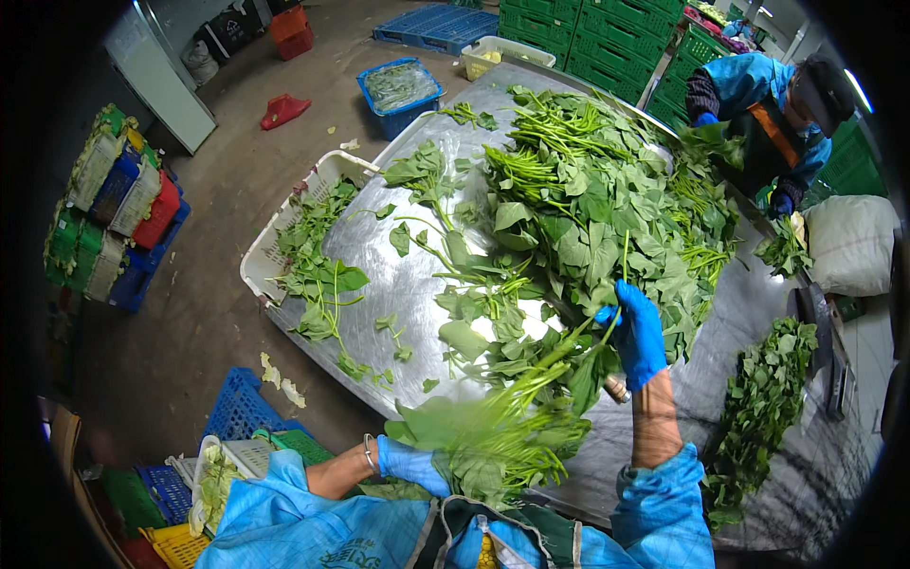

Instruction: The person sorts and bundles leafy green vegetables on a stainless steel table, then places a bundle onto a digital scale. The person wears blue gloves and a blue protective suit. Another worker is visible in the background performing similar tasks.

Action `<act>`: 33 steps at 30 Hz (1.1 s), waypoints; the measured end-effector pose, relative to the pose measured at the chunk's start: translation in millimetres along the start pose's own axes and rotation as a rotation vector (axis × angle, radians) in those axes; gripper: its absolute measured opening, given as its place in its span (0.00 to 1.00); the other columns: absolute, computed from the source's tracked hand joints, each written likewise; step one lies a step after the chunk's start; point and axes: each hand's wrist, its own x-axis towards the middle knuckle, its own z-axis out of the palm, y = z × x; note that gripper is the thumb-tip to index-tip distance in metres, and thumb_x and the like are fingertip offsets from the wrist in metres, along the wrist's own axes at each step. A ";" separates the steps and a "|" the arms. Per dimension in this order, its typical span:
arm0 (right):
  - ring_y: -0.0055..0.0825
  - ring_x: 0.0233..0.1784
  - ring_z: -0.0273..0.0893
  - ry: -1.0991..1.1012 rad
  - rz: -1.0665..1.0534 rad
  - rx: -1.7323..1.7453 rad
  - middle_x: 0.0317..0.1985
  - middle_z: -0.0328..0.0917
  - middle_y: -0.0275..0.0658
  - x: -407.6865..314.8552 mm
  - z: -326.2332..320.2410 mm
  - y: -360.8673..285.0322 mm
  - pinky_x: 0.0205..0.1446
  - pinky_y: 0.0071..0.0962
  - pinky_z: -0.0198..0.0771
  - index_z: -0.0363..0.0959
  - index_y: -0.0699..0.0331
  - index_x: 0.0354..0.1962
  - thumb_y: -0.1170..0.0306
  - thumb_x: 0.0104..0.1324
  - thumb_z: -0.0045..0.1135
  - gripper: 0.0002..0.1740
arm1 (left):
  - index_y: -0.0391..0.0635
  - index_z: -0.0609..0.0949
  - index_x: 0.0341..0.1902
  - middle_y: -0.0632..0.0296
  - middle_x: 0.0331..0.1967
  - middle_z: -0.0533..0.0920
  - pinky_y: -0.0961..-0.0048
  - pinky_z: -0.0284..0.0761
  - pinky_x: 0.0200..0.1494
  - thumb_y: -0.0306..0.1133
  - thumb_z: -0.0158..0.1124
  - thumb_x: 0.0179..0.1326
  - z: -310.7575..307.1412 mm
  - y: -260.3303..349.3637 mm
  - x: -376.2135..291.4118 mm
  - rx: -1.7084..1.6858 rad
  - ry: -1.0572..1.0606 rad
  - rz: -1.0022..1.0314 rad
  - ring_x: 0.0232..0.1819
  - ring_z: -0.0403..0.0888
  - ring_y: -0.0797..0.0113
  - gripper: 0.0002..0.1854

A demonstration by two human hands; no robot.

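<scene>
My left hand point(414, 464), in a blue glove, is closed around a thick bunch of leafy green stems point(522, 434) held close to my body. Above and right of it, my right hand point(640, 333), also blue-gloved, pinches a single leafy stem point(584, 375) between thumb and fingers. Beyond both hands a large heap of green leaves point(579, 206) covers much of the steel table point(377, 267), its pale cut stems pointing several ways. Looser sprigs point(334, 306) lie scattered on the left part of the tabletop. My left fingers are partly hidden by leaves.
A white basket point(259, 256) with greens stands against the table's left edge. At far right a person point(771, 128) handles greens. A long row of leaves point(768, 398) lies on the right. Green crates point(611, 50) are stacked behind; a blue tub point(398, 117) sits on the floor.
</scene>
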 end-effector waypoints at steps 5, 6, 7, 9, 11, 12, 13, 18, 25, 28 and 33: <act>0.21 0.27 0.72 -0.188 0.152 -0.314 0.24 0.76 0.34 47.1 7.4 -6.6 0.36 0.21 0.70 0.74 0.63 0.38 0.56 0.65 0.48 0.18 | 0.42 0.66 0.62 0.55 0.61 0.68 0.69 0.58 0.64 0.39 0.51 0.61 6.7 -39.6 -17.1 0.073 -0.112 -0.036 0.60 0.66 0.62 0.26; 0.20 0.31 0.72 -0.437 0.097 -0.553 0.31 0.78 0.35 28.5 30.7 -1.4 0.38 0.21 0.70 0.73 0.64 0.47 0.55 0.66 0.43 0.23 | 0.42 0.66 0.63 0.55 0.61 0.68 0.69 0.59 0.64 0.40 0.50 0.62 5.4 -29.2 -14.8 -0.214 -0.114 -0.118 0.60 0.66 0.62 0.26; 0.23 0.36 0.74 -0.607 0.290 -0.654 0.45 0.76 0.40 34.0 28.2 30.6 0.41 0.23 0.72 0.69 0.61 0.53 0.55 0.66 0.44 0.24 | 0.42 0.65 0.63 0.55 0.61 0.68 0.68 0.59 0.64 0.41 0.50 0.62 7.2 -18.9 -15.9 -0.501 -0.071 -0.208 0.59 0.67 0.62 0.27; 0.31 0.49 0.72 -0.835 0.734 -0.346 0.57 0.68 0.40 38.8 -15.6 111.2 0.51 0.31 0.70 0.53 0.52 0.65 0.50 0.64 0.49 0.35 | 0.43 0.67 0.62 0.56 0.60 0.70 0.68 0.62 0.62 0.38 0.57 0.59 -1.8 6.5 -4.3 -0.389 -0.079 -0.199 0.58 0.69 0.64 0.28; 0.34 0.55 0.68 -1.053 0.830 0.021 0.62 0.59 0.40 -5.8 18.9 86.1 0.61 0.36 0.64 0.48 0.54 0.66 0.51 0.64 0.49 0.38 | 0.43 0.66 0.63 0.56 0.60 0.69 0.68 0.63 0.62 0.37 0.61 0.57 -3.9 -1.2 -10.1 -0.234 -0.051 -0.162 0.58 0.68 0.64 0.30; 0.35 0.56 0.68 -1.063 0.885 0.085 0.60 0.62 0.40 -21.3 33.7 73.1 0.61 0.35 0.63 0.48 0.54 0.66 0.54 0.65 0.49 0.36 | 0.43 0.64 0.64 0.57 0.62 0.68 0.68 0.61 0.63 0.37 0.60 0.58 0.5 -31.3 -18.4 -0.079 -0.055 -0.112 0.59 0.67 0.63 0.31; 0.35 0.57 0.68 -1.067 0.938 0.151 0.59 0.64 0.40 -34.0 42.9 62.5 0.62 0.34 0.62 0.48 0.55 0.66 0.56 0.66 0.49 0.35 | 0.42 0.62 0.65 0.57 0.63 0.66 0.69 0.60 0.64 0.38 0.59 0.59 0.8 -37.9 -18.9 0.075 -0.066 -0.062 0.61 0.66 0.63 0.32; 0.25 0.29 0.72 -1.110 -0.506 -0.788 0.29 0.75 0.40 -16.8 20.8 43.0 0.30 0.24 0.65 0.73 0.67 0.24 0.71 0.57 0.54 0.07 | 0.44 0.65 0.63 0.56 0.60 0.70 0.68 0.62 0.62 0.33 0.65 0.52 3.9 -28.5 -21.3 0.102 0.028 -0.052 0.59 0.68 0.65 0.34; 0.15 0.19 0.65 -0.387 0.129 0.091 0.26 0.73 0.33 22.5 -54.1 9.4 0.20 0.14 0.61 0.72 0.67 0.37 0.63 0.65 0.50 0.14 | 0.45 0.69 0.61 0.58 0.59 0.71 0.67 0.60 0.63 0.37 0.67 0.49 12.4 -58.8 -32.5 -0.039 0.119 -0.085 0.59 0.68 0.63 0.33; 0.24 0.35 0.72 -0.296 0.054 -0.223 0.40 0.76 0.38 5.6 -40.6 28.3 0.40 0.23 0.68 0.70 0.69 0.44 0.61 0.62 0.54 0.20 | 0.44 0.70 0.60 0.57 0.59 0.71 0.65 0.59 0.64 0.38 0.72 0.46 5.9 -34.0 -22.8 0.056 0.097 -0.036 0.59 0.68 0.63 0.36; 0.45 0.21 0.65 -0.399 -0.881 -1.150 0.15 0.67 0.44 -61.3 40.5 21.1 0.26 0.39 0.58 0.69 0.62 0.14 0.51 0.47 0.65 0.24 | 0.44 0.67 0.62 0.56 0.59 0.71 0.64 0.59 0.65 0.35 0.72 0.45 11.3 -12.6 -23.4 -0.094 0.252 -0.088 0.59 0.68 0.62 0.38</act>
